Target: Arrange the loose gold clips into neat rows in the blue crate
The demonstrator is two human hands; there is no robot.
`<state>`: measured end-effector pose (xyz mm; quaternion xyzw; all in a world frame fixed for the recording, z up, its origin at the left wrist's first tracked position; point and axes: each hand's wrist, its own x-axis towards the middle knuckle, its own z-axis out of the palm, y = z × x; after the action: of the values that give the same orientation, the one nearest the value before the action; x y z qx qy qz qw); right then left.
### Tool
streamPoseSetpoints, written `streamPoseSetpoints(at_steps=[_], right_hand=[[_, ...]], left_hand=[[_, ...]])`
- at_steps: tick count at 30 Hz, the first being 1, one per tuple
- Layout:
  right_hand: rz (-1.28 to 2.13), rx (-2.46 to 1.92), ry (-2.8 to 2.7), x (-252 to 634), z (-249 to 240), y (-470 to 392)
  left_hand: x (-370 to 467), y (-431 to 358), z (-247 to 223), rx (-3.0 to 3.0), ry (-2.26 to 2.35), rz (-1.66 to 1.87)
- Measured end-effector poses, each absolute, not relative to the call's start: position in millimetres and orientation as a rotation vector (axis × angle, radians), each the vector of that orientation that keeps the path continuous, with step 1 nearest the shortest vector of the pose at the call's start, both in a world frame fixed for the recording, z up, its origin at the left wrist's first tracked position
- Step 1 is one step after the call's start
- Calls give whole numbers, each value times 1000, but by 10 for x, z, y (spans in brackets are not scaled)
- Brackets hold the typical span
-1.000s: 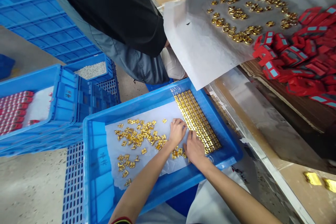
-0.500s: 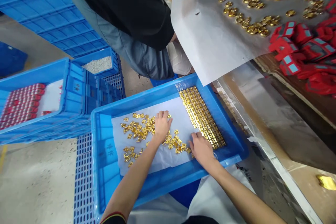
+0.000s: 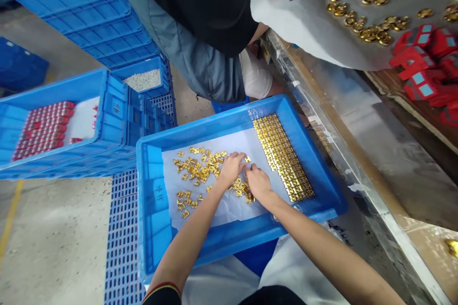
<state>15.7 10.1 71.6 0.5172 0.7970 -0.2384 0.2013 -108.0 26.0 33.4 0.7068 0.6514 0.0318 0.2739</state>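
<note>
My left hand point(image 3: 232, 168) is over the middle of the blue tray point(image 3: 211, 259), its thumb and fingers closed around a small shiny gold piece point(image 3: 247, 158) at the tips. Close beside it, my right hand point(image 3: 258, 183) is bent with the fingers drawn together; whatever is at its fingertips is hidden. Loose gold pieces point(image 3: 196, 170) lie scattered on the white paper sheet point(image 3: 222, 214) to the left and under both hands. On the tray's right side, more such pieces sit in tight, neat rows point(image 3: 282, 157).
A co-worker in dark clothing point(image 3: 200, 52) is beyond the tray. Stacked blue crates point(image 3: 118, 119), one with red pieces point(image 3: 46, 128), stand at left. At right, a workbench point(image 3: 336, 128) bears round gold parts point(image 3: 375, 33) on paper and red toy parts point(image 3: 425, 66).
My right hand has moved left from beside the gold rows to meet my left hand. My left hand has turned toward it, its fingers now closing at a gold piece. The view has shifted slightly.
</note>
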Motion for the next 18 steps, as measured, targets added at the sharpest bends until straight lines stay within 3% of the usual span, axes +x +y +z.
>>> streamPoseSetpoints(at_steps=[10,18], right_hand=[[-539,1281,2350,569,783,116],[-659,1524,2069,547,948,-285]], left_hand=[[-950,254,271,1976,1677,21],[-861,183,306,1899,1637,-26]])
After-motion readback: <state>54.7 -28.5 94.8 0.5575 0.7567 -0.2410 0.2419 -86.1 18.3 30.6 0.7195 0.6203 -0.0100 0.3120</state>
